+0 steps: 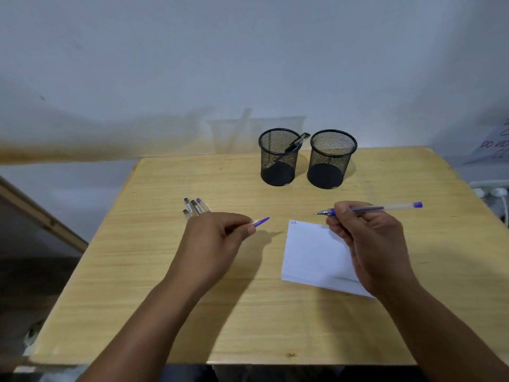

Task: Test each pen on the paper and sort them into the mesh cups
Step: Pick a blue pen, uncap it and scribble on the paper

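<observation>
My right hand (366, 238) grips an uncapped blue pen (385, 208) above the white paper (314, 252), tip pointing left. The paper bears a small scribble at its top left corner. My left hand (214, 238) pinches the pen's purple cap (261, 221) left of the paper. Several more pens (194, 208) lie in a bunch on the table just beyond my left hand, partly hidden by it. Two black mesh cups stand at the back: the left cup (278, 158) holds one black pen, while the right cup (330, 159) shows nothing inside.
The wooden table (165, 285) backs onto a pale wall. A paper sign (493, 144) and white cables (495, 193) sit off the table's right edge. A wooden rail (41, 213) slants at the left.
</observation>
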A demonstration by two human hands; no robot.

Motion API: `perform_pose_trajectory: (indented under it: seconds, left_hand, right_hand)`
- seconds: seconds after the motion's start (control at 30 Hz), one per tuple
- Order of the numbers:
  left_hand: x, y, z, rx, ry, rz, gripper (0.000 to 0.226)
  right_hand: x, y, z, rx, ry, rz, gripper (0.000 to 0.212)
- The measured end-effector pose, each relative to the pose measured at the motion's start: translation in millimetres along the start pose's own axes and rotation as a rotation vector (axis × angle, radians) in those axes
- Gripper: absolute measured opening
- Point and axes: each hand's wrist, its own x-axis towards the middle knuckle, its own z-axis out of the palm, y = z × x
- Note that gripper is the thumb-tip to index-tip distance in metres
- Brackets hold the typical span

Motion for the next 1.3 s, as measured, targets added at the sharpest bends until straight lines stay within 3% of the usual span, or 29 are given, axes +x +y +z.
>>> perform_pose_trajectory:
  seconds: [0.1, 0.27, 0.47, 0.6, 0.73, 0.83, 1.0, 1.3]
  left_hand:
    - [6.8, -0.4, 18.7, 0.034, 0.026, -0.004, 0.010]
    - [30.2, -11.0, 42.5, 0.247, 0.078, 0.035, 0.024]
    - [46.6, -19.5, 58.0, 0.352, 0.062, -0.040, 0.024]
    - [49.3, -26.4, 58.1, 0.435, 0.041, 0.033, 0.024]
    - [35.6, -28.0, 61.8, 0.372, 0.132, 0.112, 0.017]
    - [8.9, -25.2, 69.0, 0.287, 0.068, 0.200, 0.039]
    - [-11.0, -30.0, 80.9, 0.431, -0.151, 0.414, 0.031]
    - [-32.4, -27.3, 88.0, 0.456, -0.091, 0.402, 0.028]
  right_hand:
    - [-4.5, 4.3, 7.2, -0.044, 0.002, -0.003, 0.018]
    - [-6.6, 14.3, 5.5, -0.051, -0.003, -0.008, 0.014]
    - [-6.8, 25.9, 7.1, -0.236, 0.012, -0.028, 0.006]
    - [-8.1, 29.8, 6.7, -0.369, -0.093, -0.126, 0.008]
    - [-6.4, 26.6, 2.6, -0.399, -0.234, -0.157, 0.010]
    - [-4.3, 24.4, -1.9, -0.390, -0.304, -0.117, 0.009]
    - [-0.1, 21.2, -6.7, -0.400, -0.371, -0.132, 0.014]
    - [15.8, 23.9, -2.3, -0.485, -0.346, -0.205, 0.009]
